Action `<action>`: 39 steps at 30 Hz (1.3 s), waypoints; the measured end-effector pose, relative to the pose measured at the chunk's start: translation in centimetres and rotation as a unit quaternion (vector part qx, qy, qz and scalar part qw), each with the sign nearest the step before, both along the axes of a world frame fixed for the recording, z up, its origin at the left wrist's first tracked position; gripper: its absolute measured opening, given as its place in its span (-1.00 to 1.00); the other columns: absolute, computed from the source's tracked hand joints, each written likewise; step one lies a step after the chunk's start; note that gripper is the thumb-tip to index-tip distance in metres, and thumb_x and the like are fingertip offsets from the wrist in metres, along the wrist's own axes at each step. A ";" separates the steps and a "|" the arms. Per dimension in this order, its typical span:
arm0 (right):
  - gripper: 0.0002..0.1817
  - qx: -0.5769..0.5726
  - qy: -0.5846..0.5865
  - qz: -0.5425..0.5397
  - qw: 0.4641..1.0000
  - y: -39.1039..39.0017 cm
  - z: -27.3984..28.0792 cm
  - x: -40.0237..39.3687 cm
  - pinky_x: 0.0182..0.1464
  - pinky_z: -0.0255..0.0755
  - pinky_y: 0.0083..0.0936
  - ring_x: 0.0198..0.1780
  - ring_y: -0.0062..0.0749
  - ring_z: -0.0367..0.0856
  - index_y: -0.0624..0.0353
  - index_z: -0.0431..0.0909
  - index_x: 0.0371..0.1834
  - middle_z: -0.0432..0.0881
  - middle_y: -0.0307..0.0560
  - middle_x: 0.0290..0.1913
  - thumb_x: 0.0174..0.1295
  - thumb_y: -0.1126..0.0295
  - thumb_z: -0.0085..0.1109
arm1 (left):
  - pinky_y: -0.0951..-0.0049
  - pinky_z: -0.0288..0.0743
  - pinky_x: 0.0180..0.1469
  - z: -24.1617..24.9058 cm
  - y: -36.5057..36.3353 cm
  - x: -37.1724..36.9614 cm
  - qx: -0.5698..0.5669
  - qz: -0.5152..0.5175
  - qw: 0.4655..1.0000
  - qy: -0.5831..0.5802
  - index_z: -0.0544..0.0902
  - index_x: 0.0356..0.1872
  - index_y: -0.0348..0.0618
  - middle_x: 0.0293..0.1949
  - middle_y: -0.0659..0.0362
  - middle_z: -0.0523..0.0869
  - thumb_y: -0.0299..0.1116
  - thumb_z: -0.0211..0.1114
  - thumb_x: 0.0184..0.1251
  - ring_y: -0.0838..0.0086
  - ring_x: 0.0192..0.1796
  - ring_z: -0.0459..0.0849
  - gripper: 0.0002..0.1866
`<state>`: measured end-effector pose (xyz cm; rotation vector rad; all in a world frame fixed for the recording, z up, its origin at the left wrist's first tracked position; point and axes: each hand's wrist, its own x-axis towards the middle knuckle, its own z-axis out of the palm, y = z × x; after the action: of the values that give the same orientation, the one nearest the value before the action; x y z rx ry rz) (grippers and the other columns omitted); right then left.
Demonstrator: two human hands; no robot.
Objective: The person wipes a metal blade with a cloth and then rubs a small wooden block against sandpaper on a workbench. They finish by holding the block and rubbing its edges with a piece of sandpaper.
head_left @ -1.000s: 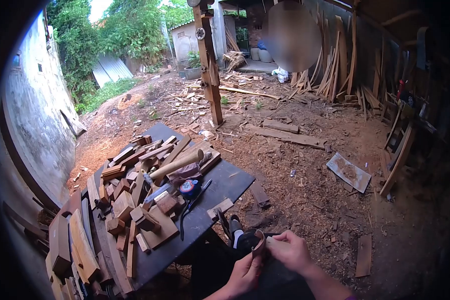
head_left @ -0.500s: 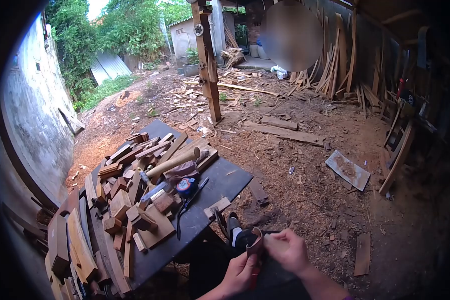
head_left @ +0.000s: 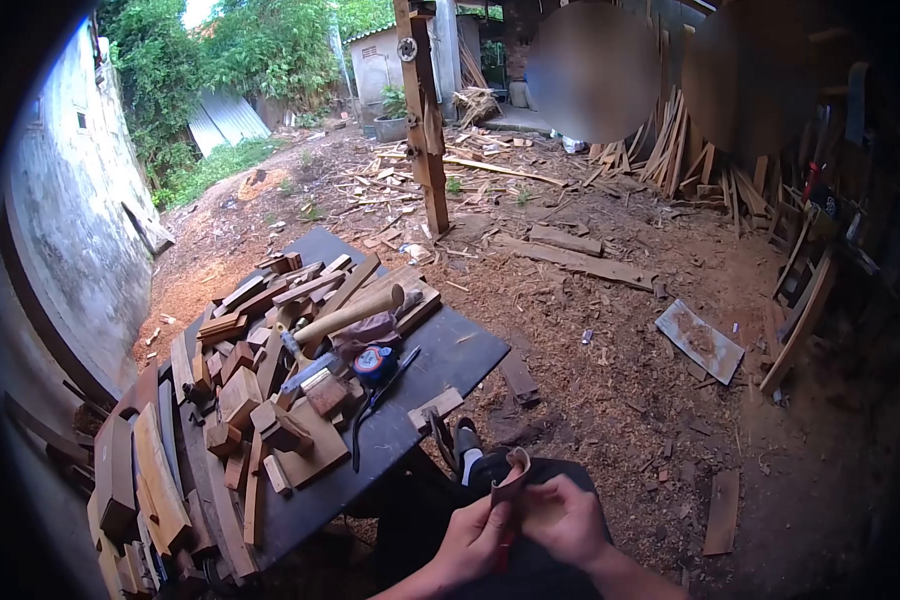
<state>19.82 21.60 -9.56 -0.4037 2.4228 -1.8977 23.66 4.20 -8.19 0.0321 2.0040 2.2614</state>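
Over my lap, my left hand (head_left: pixel 475 540) is closed on a curled brown strip (head_left: pixel 511 476) that looks like sandpaper; its upper end bends over above the thumb. Something red (head_left: pixel 503 553) shows just below the same hand, too little of it to name. Right beside the strip is my right hand (head_left: pixel 565 520), its fingers curled in toward the left hand. Whatever those fingers pinch is hidden and blurred.
A dark table (head_left: pixel 455 355) at left bears many wood pieces (head_left: pixel 238 398), a hammer (head_left: pixel 350 313), a blue tape measure (head_left: pixel 374 366) and a black-handled tool (head_left: pixel 365 418). A wooden post (head_left: pixel 428 150) stands beyond. Scraps litter the ground; a pale board (head_left: pixel 700 340) lies right.
My right hand has moved in and slightly left and down, closer to the strip. The left hand keeps its hold. The view has shifted slightly, and a second blurred patch appears at upper right.
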 end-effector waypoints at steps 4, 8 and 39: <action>-0.57 -0.061 0.072 -0.027 0.995 -0.4 0.5 -0.6 -0.10 0.66 -0.41 -0.17 -0.40 0.80 0.28 0.61 -0.07 0.81 -0.02 -0.23 0.12 0.26 0.56 | 0.56 0.42 -0.41 -0.1 0.2 0.0 -0.057 -0.003 0.996 0.074 0.63 0.20 -0.21 -0.49 0.33 0.60 -0.10 0.00 0.70 0.72 -0.44 0.52 -0.58; -0.55 -0.078 0.064 -0.003 0.995 -0.1 -0.1 -0.2 -0.12 0.65 -0.43 -0.17 -0.48 0.78 0.26 0.60 -0.07 0.79 -0.04 -0.27 0.12 0.23 0.58 | 0.54 0.50 -0.27 0.5 -0.5 0.1 -0.010 -0.023 0.999 0.028 0.58 0.29 -0.19 -0.38 0.19 0.68 -0.21 0.04 0.68 0.66 -0.32 0.63 -0.62; -0.58 -0.111 0.083 0.032 0.990 -0.8 2.0 1.9 -0.02 0.54 -0.50 -0.09 -0.54 0.64 0.26 0.45 0.09 0.66 -0.12 -0.09 0.31 0.33 0.42 | 0.32 0.50 0.26 4.8 -2.7 4.0 -0.072 -0.026 0.983 0.166 0.45 0.42 -0.25 0.28 -0.14 0.61 -0.40 0.07 0.61 0.12 0.29 0.65 -0.56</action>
<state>21.70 20.78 -7.54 -0.6660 2.2638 -2.1952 27.65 1.45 -3.42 0.4730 2.2894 2.1901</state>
